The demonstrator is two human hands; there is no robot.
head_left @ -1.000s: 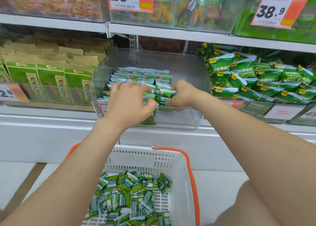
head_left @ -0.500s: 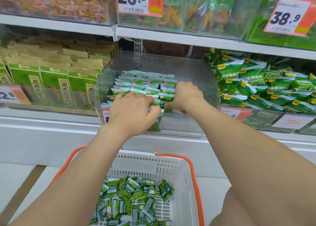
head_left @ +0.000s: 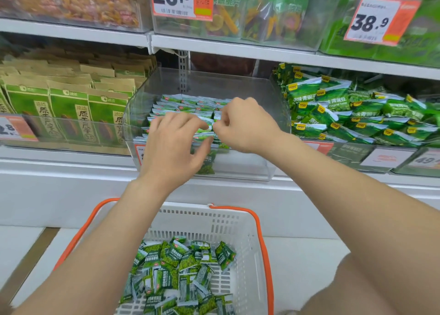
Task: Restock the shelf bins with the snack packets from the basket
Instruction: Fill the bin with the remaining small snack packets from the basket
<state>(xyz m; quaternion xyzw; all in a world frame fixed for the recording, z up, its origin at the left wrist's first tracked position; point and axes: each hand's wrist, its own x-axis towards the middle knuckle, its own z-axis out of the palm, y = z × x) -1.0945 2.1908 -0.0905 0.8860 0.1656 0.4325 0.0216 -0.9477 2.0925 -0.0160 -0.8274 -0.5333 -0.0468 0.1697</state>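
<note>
While three bins line the shelf, the one at 9 o'clock holds brown-and-green pouches. In the middle clear bin stand rows of snack packets. The left hand lies half-curled over the front ones, though whether it grips them I cannot tell. The right hand, fingers curled, pinches one packet's edge. One basket at 6 o'clock holds a heap more, too many to count. Green bags fill the 3 o'clock bin.

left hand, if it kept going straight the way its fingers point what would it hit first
The left hand points into the bin, so it would likely meet the packets at its fingertips first; the bin's back wall lies behind them. Depth is unclear.
</note>
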